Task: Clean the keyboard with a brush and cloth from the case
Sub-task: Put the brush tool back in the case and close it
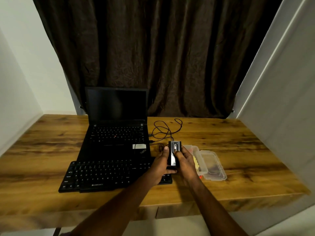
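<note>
A small black oblong tool with a pale slot on its face (174, 154) is held upright between both hands, just above the right end of the flat black external keyboard (109, 174). Its left side is gripped by the curled fingers and thumb of the left hand (162, 165), and its right side is pinched by the right hand (185, 160). The clear plastic case with a hinged lid (213, 166) lies open just right of the hands. Something pale yellow (196, 161) is seen inside, perhaps the cloth, but this cannot be told.

The task is judged to be near its beginning. The tool is probably being made ready, and no brushing or wiping is yet shown.

On the warm brown wooden table (238, 142) are also placed an open black laptop (117, 133), behind the keyboard, and a loose black cable (163, 128). A dark brown curtain (153, 48) is hung behind, between white walls (25, 65).
</note>
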A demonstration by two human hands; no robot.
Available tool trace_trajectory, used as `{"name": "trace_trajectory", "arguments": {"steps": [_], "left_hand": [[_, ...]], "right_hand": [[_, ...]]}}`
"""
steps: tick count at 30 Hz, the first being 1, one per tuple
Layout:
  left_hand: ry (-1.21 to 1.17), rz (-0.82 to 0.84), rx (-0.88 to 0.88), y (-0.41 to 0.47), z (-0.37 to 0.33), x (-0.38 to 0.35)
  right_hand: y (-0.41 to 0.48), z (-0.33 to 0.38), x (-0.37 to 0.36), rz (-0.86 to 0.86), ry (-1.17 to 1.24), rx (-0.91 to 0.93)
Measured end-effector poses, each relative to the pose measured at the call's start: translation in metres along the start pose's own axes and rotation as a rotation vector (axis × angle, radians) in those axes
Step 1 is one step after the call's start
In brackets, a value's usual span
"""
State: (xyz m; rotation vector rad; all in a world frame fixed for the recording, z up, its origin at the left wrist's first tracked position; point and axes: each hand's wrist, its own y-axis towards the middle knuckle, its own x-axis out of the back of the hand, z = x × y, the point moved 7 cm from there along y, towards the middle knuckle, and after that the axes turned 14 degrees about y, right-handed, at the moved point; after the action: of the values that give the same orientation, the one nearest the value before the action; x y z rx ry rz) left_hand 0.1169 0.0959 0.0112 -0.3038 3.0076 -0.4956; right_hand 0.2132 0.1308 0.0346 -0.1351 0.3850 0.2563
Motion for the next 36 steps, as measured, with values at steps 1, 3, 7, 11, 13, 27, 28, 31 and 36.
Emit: {"name": "trace_trajectory", "arguments": {"steps": [1,3,7,11,13,27,28,31,36], "left_hand": [[0.012,-0.004,0.002,0.002,0.001,-0.002],[0.087,-0.020,-0.015,0.004,0.002,-0.006],[0.695,-0.074,-0.195,0.005,0.007,-0.011],[1.297,0.051,-0.517,-0.001,0.018,-0.034],[1.496,0.105,-0.616,-0.001,0.024,-0.045],[1.664,0.234,-0.707,0.005,0.027,-0.057],[1.658,0.242,-0.709,0.005,0.027,-0.058],[1.638,0.259,-0.709,0.006,0.029,-0.058],[1.571,0.273,-0.667,0.009,0.037,-0.055]], "right_hand": [[0.002,-0.001,0.004,0.008,-0.019,-0.004],[0.008,0.001,0.017,-0.021,-0.085,0.031],[0.030,0.014,0.065,-0.191,-0.330,0.121],[0.052,0.026,0.100,-0.275,-0.581,0.156],[0.062,0.026,0.101,-0.243,-0.703,0.097],[0.073,-0.004,0.091,-0.181,-1.509,-0.161],[0.071,-0.001,0.088,-0.184,-1.579,-0.130],[0.071,0.009,0.084,-0.171,-1.734,-0.005],[0.070,0.042,0.124,-0.376,-1.351,0.183]]}}
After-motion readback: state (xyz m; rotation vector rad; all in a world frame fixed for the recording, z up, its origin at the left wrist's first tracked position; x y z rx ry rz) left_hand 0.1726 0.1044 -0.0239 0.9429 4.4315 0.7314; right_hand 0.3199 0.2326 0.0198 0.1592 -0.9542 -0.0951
